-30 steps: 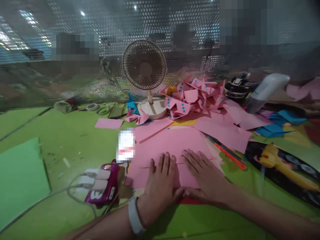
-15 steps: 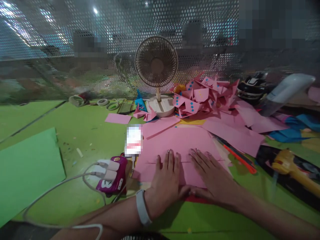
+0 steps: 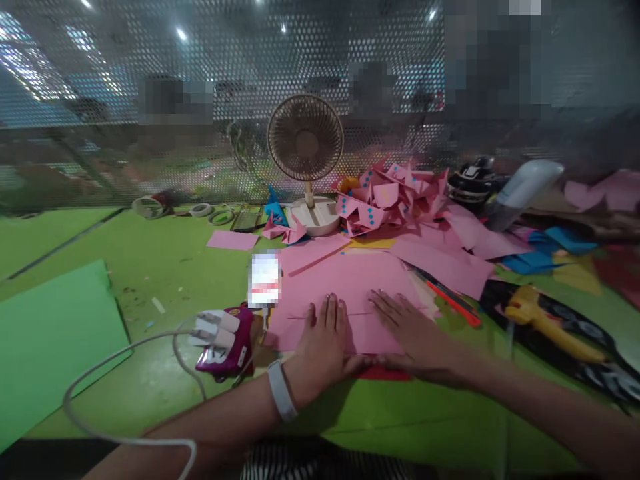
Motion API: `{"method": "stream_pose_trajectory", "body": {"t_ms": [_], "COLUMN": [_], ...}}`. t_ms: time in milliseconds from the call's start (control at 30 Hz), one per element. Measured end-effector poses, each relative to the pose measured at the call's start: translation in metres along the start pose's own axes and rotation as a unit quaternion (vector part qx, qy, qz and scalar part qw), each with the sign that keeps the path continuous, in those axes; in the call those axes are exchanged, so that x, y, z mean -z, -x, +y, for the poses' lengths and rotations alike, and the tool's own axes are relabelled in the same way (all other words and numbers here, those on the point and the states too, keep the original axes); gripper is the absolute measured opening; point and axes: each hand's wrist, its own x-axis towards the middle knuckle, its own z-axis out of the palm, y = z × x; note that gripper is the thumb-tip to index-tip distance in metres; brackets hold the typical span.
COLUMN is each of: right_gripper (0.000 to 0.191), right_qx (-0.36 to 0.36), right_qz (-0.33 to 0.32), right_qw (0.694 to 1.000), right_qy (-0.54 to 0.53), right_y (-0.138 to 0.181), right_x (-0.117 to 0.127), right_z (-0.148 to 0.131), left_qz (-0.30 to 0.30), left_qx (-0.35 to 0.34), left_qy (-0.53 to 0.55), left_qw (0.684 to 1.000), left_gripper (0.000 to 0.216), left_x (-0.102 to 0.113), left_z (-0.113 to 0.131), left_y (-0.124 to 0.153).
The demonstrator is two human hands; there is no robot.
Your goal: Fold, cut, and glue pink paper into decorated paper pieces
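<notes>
Lower centre | left hand (image 3: 323, 343), right hand (image 3: 417, 337) flat — gripping nothing | step: pressing pink paper (image 3: 360, 331), I judge | next: needs even pressure

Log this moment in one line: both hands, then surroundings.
left hand: flat on pink paper | right hand: flat on pink paper | beyond: fan, folded paper pile

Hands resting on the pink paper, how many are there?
2. The left hand lies on the near part of the pink paper; the right hand lies beside it, toward the orange-and-black tool. None seem hidden.
</notes>
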Motion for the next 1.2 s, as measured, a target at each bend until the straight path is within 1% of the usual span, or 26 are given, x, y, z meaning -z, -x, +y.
{"method": "stream_pose_trajectory", "body": {"t_ms": [133,267,333,467,567,667,733,800,867,900,933,967,1000,1033,1133,1200], "right_gripper": [0.09,0.089,0.09,0.091,0.091,0.092,0.093,0.087,0.068,0.057,0.05,0.048,0.047,0.045,0.039,0.04], "right_qx": [-0.032,-0.078,-0.104,-0.154,-0.165,-0.184,-0.202,-0.212,-0.215,-0.22,-0.231,-0.233,-0.236,-0.226,-0.212,-0.216], "right_qz": [-0.029,-0.027,-0.024,-0.032,-0.04,-0.062,-0.075,-0.061,-0.028,-0.023,-0.028,-0.055,-0.107,-0.144,-0.225,-0.264], "right_qw": [0.999,0.996,0.994,0.987,0.985,0.981,0.976,0.975,0.976,0.975,0.972,0.965,0.95,0.94,0.907,0.883], "right_qy": [-0.024,-0.036,-0.038,-0.026,-0.021,-0.023,-0.015,0.004,0.013,-0.005,-0.043,-0.104,-0.174,-0.209,-0.285,-0.321], "right_y": [0.009,0.023,0.028,0.033,0.036,0.037,0.035,0.025,0.005,-0.008,-0.023,-0.039,-0.056,-0.072,-0.11,-0.123], "right_x": [0.004,0.002,0.001,0.001,0.002,0.009,0.02,0.036,0.054,0.062,0.068,0.071,0.072,0.07,0.055,0.043], "right_z": [0.009,0.018,0.021,0.023,0.025,0.028,0.028,0.023,0.013,0.008,0.002,-0.002,-0.006,-0.008,-0.008,-0.004], "left_qz": [0.025,0.038,0.035,0.025,0.038,0.053,0.061,0.069,0.079,0.085,0.09,0.096,0.1,0.102,0.098,0.092], "left_qx": [0.008,0.02,0.024,0.021,0.02,0.024,0.024,0.026,0.028,0.028,0.027,0.024,0.021,0.018,0.023,0.03], "left_qy": [0.004,0.008,0.009,0.017,0.024,0.031,0.037,0.043,0.046,0.046,0.044,0.042,0.039,0.036,0.03,0.027], "left_qw": [1.0,0.999,0.999,0.999,0.999,0.998,0.997,0.996,0.995,0.995,0.995,0.994,0.994,0.994,0.994,0.995], "left_gripper": [0.099,0.104,0.105,0.103,0.102,0.101,0.101,0.102,0.103,0.103,0.102,0.101,0.1,0.099,0.099,0.1], "left_x": [-0.005,-0.005,-0.003,0.002,0.003,0.004,0.004,0.004,0.002,0.001,0.0,-0.001,-0.002,-0.003,-0.003,-0.003], "left_z": [-0.008,-0.018,-0.022,-0.024,-0.023,-0.022,-0.021,-0.021,-0.021,-0.021,-0.022,-0.023,-0.023,-0.024,-0.024,-0.023], "left_y": [0.009,0.021,0.026,0.03,0.03,0.031,0.032,0.033,0.034,0.035,0.035,0.035,0.036,0.036,0.036,0.036]}}
